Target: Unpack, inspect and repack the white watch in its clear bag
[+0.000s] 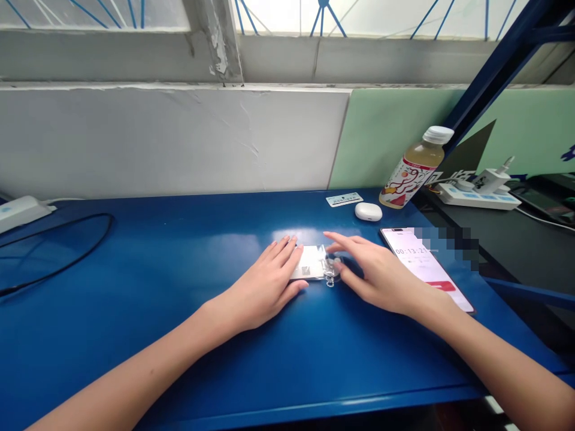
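Note:
A white card in a clear plastic sleeve lies flat on the blue desk, with a small printed square near its lower edge. My left hand rests flat over the left part of the sleeve, its fingers stretched out. A small chain sits at the sleeve's right end. Around that end my right hand hovers or rests with thumb and fingers apart; the thumb side is close to the chain. Whether it touches the plastic I cannot tell.
A phone showing a timer lies beside my right wrist. Behind it are a white earbud case, a small label strip and a drink bottle. Power strips stand at right and far left, with a black cable at left.

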A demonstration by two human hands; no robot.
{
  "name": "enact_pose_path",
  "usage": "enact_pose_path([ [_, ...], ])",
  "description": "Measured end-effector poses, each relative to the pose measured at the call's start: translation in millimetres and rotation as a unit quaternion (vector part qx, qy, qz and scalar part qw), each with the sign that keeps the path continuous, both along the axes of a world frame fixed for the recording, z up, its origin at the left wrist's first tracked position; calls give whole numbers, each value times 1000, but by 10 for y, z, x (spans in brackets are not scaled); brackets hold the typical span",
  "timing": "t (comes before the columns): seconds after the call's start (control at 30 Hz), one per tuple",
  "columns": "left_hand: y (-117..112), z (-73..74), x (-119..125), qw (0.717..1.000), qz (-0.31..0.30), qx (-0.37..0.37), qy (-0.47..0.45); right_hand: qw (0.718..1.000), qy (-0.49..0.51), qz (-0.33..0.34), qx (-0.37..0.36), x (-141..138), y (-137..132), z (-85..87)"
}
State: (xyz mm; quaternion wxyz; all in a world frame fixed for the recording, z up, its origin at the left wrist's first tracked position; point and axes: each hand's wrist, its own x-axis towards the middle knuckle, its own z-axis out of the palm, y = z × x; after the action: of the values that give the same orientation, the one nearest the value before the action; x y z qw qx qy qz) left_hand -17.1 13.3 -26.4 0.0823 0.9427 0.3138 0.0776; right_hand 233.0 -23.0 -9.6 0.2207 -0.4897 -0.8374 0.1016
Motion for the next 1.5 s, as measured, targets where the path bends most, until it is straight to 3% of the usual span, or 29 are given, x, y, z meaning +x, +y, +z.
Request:
enact_pose_path([
  [0.1, -5, 83, -31, 999, -9, -32, 18, 995, -46, -76, 33, 66, 28, 36],
  [0.2, -2, 122, -46, 999, -10, -47, 22, 994, -46, -102, 5, 88, 29, 72],
  [0.4, -2, 88, -33, 999, -11, -29, 5, 989, 131, -27, -67, 6, -9, 104],
  [0.57, -4, 76, -28, 999, -11, -24, 19, 985, 141, 16, -95, -31, -19, 56],
  [1.2, 4, 7, -53, 1000, -9, -18, -13, 998, 30, 60, 16, -40, 16, -128],
  [1.33, 2, -5, -42, 1000, -13, -23, -15, 992, -45, 69, 92, -118, -5, -82],
  [1.5, -10, 27, -15, 999, -17, -34, -35, 965, -130, 111, 199, -239, 10, -43],
])
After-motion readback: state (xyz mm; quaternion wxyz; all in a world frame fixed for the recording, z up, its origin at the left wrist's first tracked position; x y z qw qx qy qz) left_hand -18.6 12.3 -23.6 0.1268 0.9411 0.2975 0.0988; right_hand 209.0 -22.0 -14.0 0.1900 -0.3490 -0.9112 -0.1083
